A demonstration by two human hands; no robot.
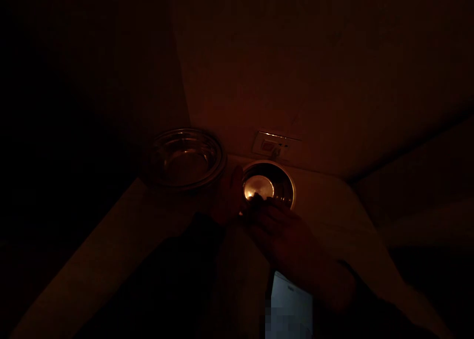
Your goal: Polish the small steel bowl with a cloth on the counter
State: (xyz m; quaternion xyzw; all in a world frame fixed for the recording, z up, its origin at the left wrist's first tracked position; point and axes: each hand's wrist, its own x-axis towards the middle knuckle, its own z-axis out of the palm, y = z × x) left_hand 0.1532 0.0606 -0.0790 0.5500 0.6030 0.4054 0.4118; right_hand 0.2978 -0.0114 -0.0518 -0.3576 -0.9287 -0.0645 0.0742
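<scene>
In dim reddish light, a steel bowl (287, 183) stands on the table, its round bottom catching a bright glow. My left hand (227, 198) is against the left side of this bowl, fingers curved along its wall and rim. Over the near rim reaches my right hand (277, 228), its fingers bent and drawn together at the bowl's edge. Something small and dark shows by those fingertips, too dark to name. Shadow hides most of the fingers of both hands.
A wider steel basin (220, 164) stands to the left near the wall. Behind the bowl, a wall socket panel (268, 145) has something plugged in. A lit phone-like screen (292, 304) lies below my right wrist. The pale table (326, 215) narrows toward the wall.
</scene>
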